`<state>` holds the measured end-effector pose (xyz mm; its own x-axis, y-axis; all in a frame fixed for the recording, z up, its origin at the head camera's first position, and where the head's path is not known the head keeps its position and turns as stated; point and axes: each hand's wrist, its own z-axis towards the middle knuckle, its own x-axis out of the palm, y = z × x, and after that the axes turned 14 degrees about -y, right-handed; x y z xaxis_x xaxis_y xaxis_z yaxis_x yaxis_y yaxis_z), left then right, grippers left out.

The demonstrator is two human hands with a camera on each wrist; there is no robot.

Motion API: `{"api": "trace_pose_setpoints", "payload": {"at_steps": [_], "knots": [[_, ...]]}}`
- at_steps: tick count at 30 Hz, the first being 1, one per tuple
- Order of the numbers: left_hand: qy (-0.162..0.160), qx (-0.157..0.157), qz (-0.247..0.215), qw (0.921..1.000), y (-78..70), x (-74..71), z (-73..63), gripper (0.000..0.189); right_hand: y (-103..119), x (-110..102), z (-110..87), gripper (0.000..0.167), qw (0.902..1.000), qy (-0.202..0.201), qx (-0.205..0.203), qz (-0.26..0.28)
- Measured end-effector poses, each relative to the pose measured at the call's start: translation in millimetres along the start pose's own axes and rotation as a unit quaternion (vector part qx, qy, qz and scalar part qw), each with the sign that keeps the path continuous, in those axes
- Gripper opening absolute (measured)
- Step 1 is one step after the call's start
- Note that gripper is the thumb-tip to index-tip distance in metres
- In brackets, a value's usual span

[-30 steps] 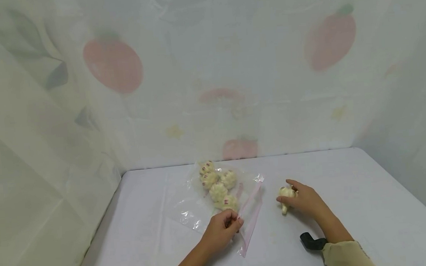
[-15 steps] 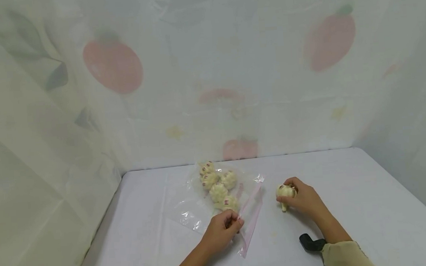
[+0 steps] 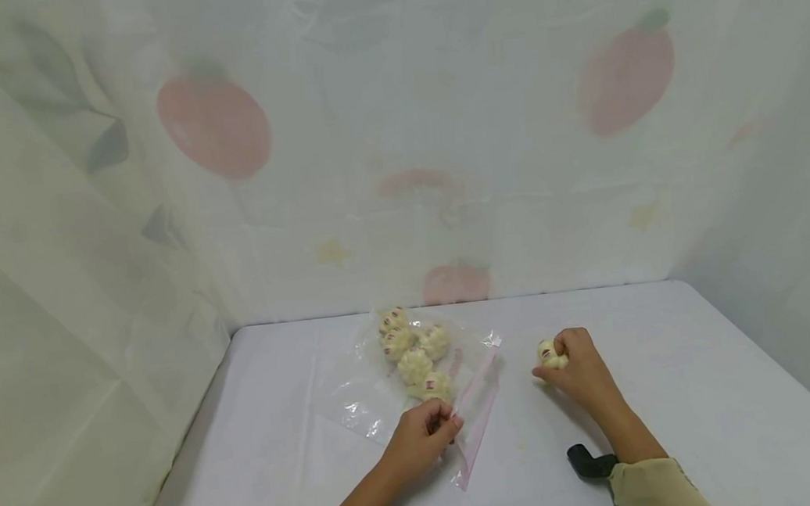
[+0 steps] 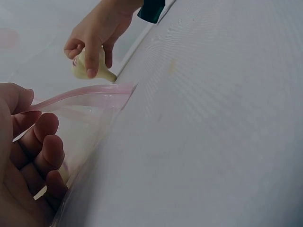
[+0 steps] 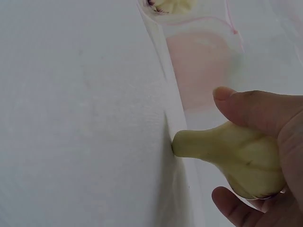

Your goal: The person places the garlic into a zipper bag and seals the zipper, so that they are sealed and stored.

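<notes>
A clear zip bag (image 3: pixel 365 393) with a pink seal strip lies on the table, several garlic bulbs (image 3: pixel 415 367) inside it. My left hand (image 3: pixel 421 440) pinches the bag's pink-edged mouth between thumb and forefinger; in the left wrist view the other fingers curl beneath the pink strip (image 4: pixel 94 90). To the right of the bag, my right hand (image 3: pixel 582 370) grips a single garlic bulb (image 5: pixel 246 161) between thumb and fingers. In the right wrist view that bulb's stem points toward the tabletop. Part of the bulb is hidden by the hand in the head view.
The white-covered table (image 3: pixel 264 451) ends at a back edge against a hanging curtain (image 3: pixel 509 120) printed with red fruit. Curtains also hang at both sides. A black device (image 3: pixel 590 462) sits at the right wrist, by the sleeve.
The right hand has turned and shifted slightly away from me with its garlic bulb, now covering more of it. The left hand and bag stay in place.
</notes>
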<state>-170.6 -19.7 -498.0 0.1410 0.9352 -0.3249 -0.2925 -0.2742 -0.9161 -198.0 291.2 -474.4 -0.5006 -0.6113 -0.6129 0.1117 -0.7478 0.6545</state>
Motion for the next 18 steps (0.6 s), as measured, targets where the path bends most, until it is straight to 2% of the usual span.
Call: {"api": "trace_pose_setpoints", "payload": {"at_steps": [3,6,12,15,18], "knots": [[0.002,-0.003,-0.002,1.0000,-0.1,-0.3,-0.2,0.019,0.8,-0.8,-0.6,0.053,0.9999,-0.001,-0.011,0.004],[0.003,-0.009,-0.005,0.9999,-1.1,-0.6,-0.8,0.019,0.1,-0.9,-1.7,0.053,0.9991,-0.005,-0.041,0.006],[0.000,-0.011,-0.012,0.9999,-3.1,-0.9,-1.6,0.020,-1.2,0.4,-0.9,0.039,0.9932,-0.023,-0.111,0.029],[-0.001,-0.011,-0.013,0.9999,-3.7,-1.3,-1.3,0.020,-0.6,-1.4,1.6,0.031,0.9931,-0.015,-0.107,0.046],[0.001,-0.011,-0.013,0.9999,-3.8,-1.5,-1.1,0.020,1.0,-7.7,3.0,0.026,0.9954,0.021,-0.067,0.065]]}}
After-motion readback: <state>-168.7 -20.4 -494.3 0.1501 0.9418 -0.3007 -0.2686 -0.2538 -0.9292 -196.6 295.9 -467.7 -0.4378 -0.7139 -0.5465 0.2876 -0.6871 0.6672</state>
